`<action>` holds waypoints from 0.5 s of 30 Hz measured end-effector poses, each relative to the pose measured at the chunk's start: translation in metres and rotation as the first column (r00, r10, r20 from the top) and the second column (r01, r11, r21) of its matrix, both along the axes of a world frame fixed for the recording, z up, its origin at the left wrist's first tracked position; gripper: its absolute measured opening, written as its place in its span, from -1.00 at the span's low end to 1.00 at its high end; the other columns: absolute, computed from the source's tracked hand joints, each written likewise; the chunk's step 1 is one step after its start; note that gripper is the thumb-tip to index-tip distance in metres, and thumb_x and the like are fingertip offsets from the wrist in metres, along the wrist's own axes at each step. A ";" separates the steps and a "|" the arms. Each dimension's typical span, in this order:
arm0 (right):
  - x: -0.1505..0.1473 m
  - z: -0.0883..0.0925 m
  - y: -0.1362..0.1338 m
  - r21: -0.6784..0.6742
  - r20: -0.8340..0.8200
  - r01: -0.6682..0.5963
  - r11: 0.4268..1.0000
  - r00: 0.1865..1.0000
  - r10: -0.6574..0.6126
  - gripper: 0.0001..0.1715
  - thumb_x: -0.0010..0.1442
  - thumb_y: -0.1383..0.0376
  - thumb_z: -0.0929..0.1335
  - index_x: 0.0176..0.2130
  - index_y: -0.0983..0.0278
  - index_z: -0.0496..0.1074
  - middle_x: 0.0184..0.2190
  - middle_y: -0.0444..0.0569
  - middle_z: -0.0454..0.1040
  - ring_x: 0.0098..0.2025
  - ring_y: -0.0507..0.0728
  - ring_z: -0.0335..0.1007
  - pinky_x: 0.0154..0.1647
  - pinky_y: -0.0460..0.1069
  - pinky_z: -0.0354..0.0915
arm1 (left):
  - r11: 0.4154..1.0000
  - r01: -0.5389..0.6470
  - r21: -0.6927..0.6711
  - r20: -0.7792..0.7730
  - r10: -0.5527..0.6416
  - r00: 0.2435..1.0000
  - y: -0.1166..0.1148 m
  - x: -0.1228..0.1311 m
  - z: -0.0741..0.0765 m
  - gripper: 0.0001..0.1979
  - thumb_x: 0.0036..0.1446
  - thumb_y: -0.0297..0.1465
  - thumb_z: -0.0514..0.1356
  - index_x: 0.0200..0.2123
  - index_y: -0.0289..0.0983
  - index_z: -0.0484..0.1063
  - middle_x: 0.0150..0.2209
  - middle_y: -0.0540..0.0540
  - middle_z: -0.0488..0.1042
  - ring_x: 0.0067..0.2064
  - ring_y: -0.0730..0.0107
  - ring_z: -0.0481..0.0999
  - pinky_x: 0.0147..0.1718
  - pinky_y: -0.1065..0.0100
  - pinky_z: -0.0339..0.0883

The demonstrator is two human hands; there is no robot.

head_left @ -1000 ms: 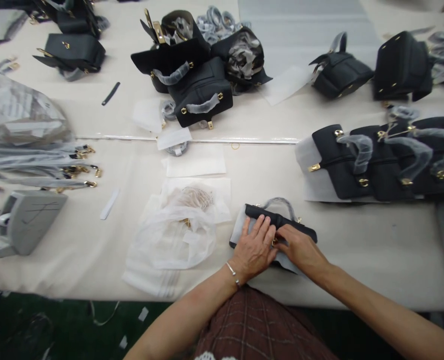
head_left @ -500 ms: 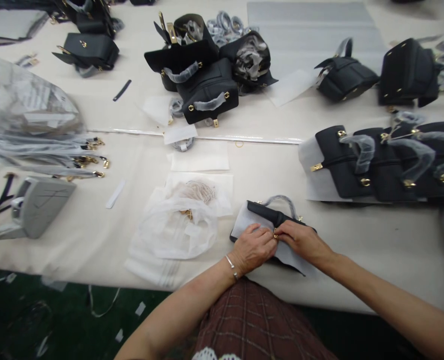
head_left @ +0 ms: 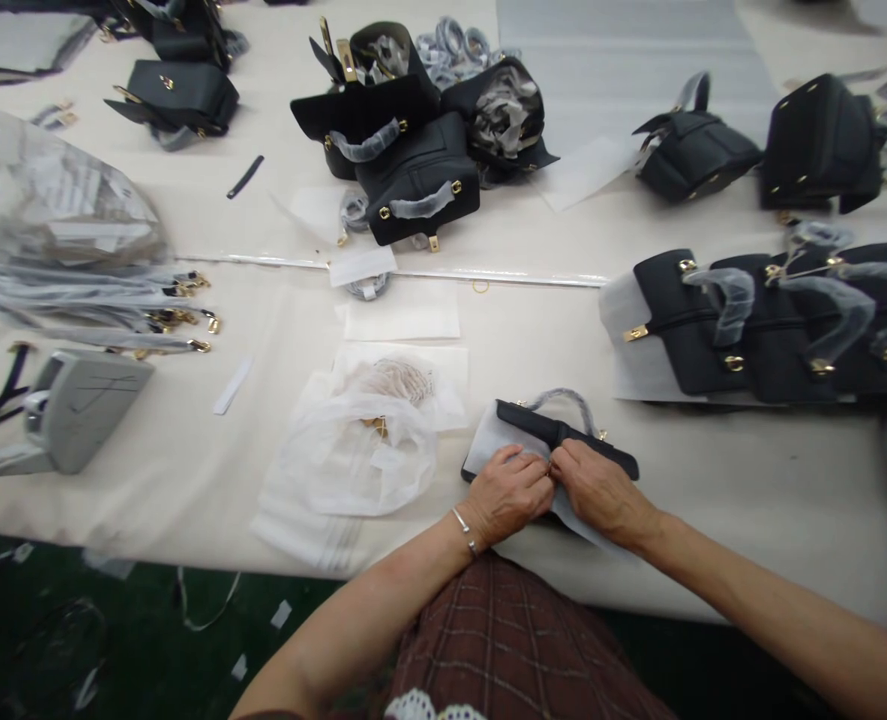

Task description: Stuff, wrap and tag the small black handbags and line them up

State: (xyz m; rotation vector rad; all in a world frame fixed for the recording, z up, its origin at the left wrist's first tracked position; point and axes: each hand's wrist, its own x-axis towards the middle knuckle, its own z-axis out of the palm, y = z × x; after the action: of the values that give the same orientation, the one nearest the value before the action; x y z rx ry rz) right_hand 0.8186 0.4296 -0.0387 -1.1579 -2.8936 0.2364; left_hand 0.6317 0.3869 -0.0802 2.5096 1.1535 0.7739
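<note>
A black handbag (head_left: 600,452) lies at the table's front edge, close to my body, its wrapped handle (head_left: 569,397) pointing away from me. White tissue paper (head_left: 497,437) covers part of its front. Bent over the paper, my left hand (head_left: 512,490) has its fingers closed at the middle of the bag. My right hand (head_left: 599,492) meets it there, fingertips pinched together on the bag's front where the gold clasp is. The fingers now hide most of that clasp.
Left of the bag lies a clear plastic bag (head_left: 353,470) with strings and small gold parts. Several black handbags (head_left: 698,320) lie overlapped at right; more bags (head_left: 420,175) stand farther back. Wrapped straps (head_left: 90,305) and a grey tape dispenser (head_left: 98,405) are at left.
My right hand has turned and closed in against my left fingertips. The gold clasp seen between the fingers earlier is now mostly covered. The bag has hardly moved.
</note>
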 end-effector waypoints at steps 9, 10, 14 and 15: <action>-0.018 0.005 -0.051 0.015 -0.231 0.366 0.931 0.907 -0.353 -0.73 0.37 0.27 0.21 0.00 0.29 0.34 -0.08 0.17 0.47 0.01 0.27 0.37 0.03 0.18 0.31 | 0.999 -0.038 -0.018 0.054 0.039 0.998 -0.002 -0.013 0.014 -0.79 0.35 -0.31 0.05 -0.13 -0.24 0.44 0.02 -0.15 0.50 0.11 0.25 0.43 0.25 0.08 0.18; -0.013 0.003 -0.061 0.026 -0.228 0.379 0.925 0.903 -0.364 -0.60 0.37 0.24 0.22 0.15 0.30 0.27 0.07 0.21 0.42 0.15 0.30 0.30 0.15 0.23 0.25 | 0.997 -0.078 -0.020 0.046 0.079 0.996 -0.003 -0.018 0.015 -0.79 0.35 -0.29 0.07 -0.09 -0.23 0.44 0.06 -0.16 0.48 0.17 0.17 0.39 0.27 0.00 0.14; 0.023 -0.011 -0.086 -0.019 -0.238 0.576 0.817 0.792 -0.563 -0.42 0.39 0.10 0.17 0.30 0.25 0.16 0.28 0.18 0.26 0.33 0.35 0.11 0.31 0.36 0.07 | 0.929 -0.314 -0.196 0.001 0.320 0.947 0.004 -0.049 0.012 -0.66 0.32 -0.24 0.11 0.13 -0.15 0.35 0.13 -0.19 0.44 0.20 0.04 0.37 0.17 -0.07 0.27; 0.034 -0.015 -0.087 -0.077 -0.262 0.660 0.748 0.710 -0.654 -0.44 0.39 0.08 0.15 0.26 0.25 0.23 0.25 0.16 0.31 0.30 0.33 0.18 0.28 0.34 0.13 | 0.903 -0.336 -0.268 0.016 0.353 0.936 0.009 -0.057 0.010 -0.64 0.34 -0.23 0.08 0.15 -0.14 0.32 0.11 -0.19 0.45 0.16 0.08 0.42 0.12 0.00 0.34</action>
State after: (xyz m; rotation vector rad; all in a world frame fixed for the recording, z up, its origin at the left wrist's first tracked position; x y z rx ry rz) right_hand 0.8530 0.3424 -0.0535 -1.8821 -2.0629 0.3067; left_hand 0.5750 0.3956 -0.0704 2.0779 1.5889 0.7217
